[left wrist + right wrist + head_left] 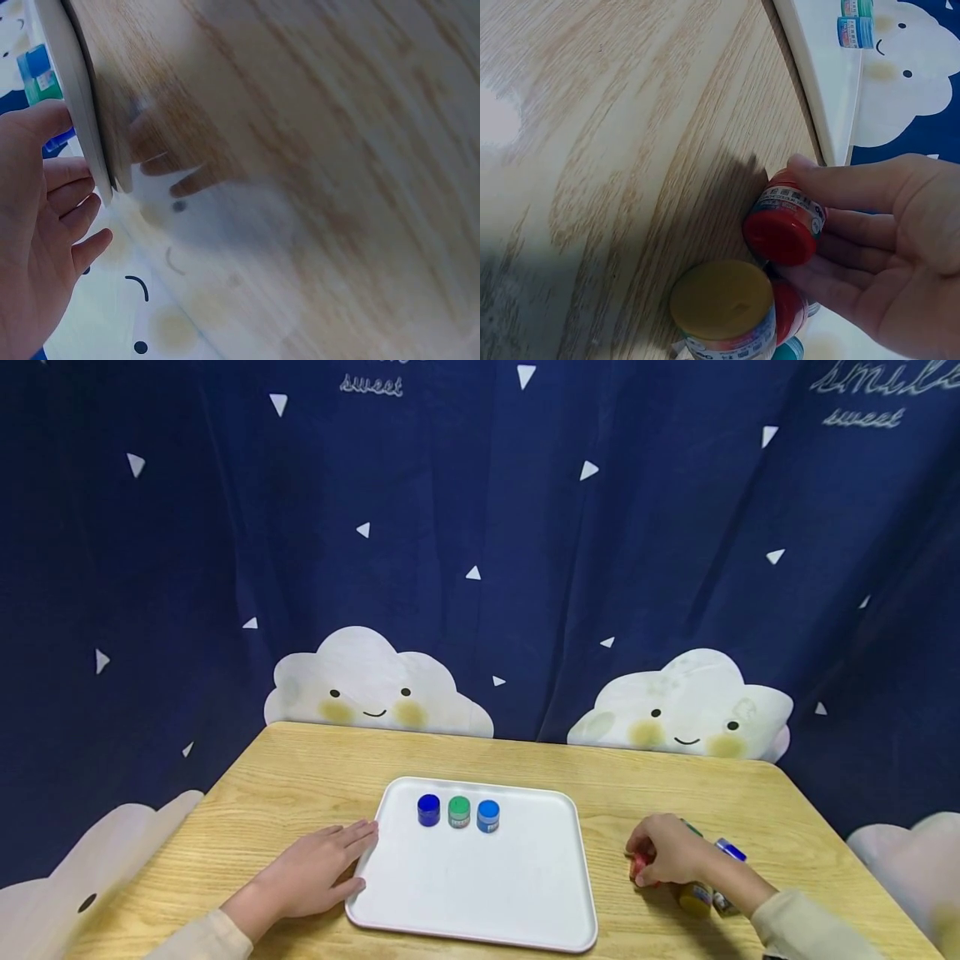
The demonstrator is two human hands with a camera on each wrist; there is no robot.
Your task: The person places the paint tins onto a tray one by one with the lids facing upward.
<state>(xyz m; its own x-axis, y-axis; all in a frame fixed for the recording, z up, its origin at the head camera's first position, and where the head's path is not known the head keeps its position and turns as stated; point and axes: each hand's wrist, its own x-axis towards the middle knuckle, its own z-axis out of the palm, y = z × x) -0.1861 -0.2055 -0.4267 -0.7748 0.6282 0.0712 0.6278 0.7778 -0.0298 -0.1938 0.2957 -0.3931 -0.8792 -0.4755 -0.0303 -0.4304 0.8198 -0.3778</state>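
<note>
Pinched between thumb and fingers of the right hand (889, 240), a small red-lidded paint jar (784, 225) is held at the wooden table (300, 793), right of the white rectangular tray (525, 902). Being close-packed, the yellow-lidded jar (724, 307) just beside it could be knocked over. The tray's edge is steadied by the flat, relaxed left hand (315, 872).

The red-capped jar (784, 225) is a small round paint pot with a glossy red lid and a printed label band around its body — it lies tipped on its side, lid facing the wrist camera, pinched between the thumb and fingers of the right hand (670, 853) just above the wooden table (300, 777), right of the tray. In the head view only a sliver of its red (640, 865) shows past the curled fingers. The white tray (517, 893) is a shallow rounded rectangle lying flat on the table — the left hand (315, 870) rests open against its left edge, fingertips touching the rim (79, 112).
</note>
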